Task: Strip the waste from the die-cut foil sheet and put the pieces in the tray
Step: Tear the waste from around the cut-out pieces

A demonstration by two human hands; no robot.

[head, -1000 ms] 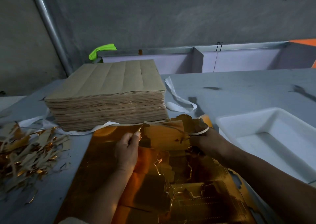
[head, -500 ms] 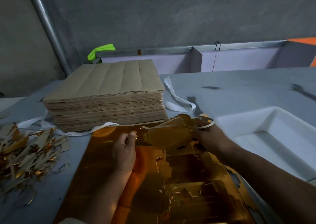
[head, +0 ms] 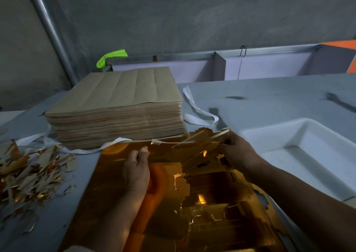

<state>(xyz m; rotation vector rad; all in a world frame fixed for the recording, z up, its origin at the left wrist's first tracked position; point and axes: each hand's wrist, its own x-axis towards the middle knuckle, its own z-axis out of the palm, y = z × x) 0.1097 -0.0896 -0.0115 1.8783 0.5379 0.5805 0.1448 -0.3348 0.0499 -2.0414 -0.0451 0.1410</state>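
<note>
Centrally, one gold foil sheet [head: 115, 190] is laid flat on the grey table [head: 269, 97], its near part cut into outlines. One white tray [head: 256, 134] is set just beside it on the right. One tall stack of brown sheets [head: 119, 107] is placed behind the sheet's far edge, and one heap of gold and brown scrap [head: 28, 174] is spread on the left. Two hands are seen.

A small foil tab [head: 145, 149] is pinched between the thumb and curled fingers of the left hand [head: 136, 171], at the far part of the sheet; whether the tab is joined to the sheet cannot be told. A raised bundle of foil pieces [head: 200, 149] is gripped by the curled fingers of the right hand [head: 238, 153], above the sheet's far right corner, near the tray's corner. A thin waste strip [head: 173, 141] is stretched from the bundle towards the left hand.

A white strap [head: 198, 113] is looped beside and under the stack. A bright green object [head: 111, 58] is lodged behind it, next to a metal pipe [head: 50, 30] leaning against the concrete wall. The sheet's right edge is partly hidden by the right forearm.
</note>
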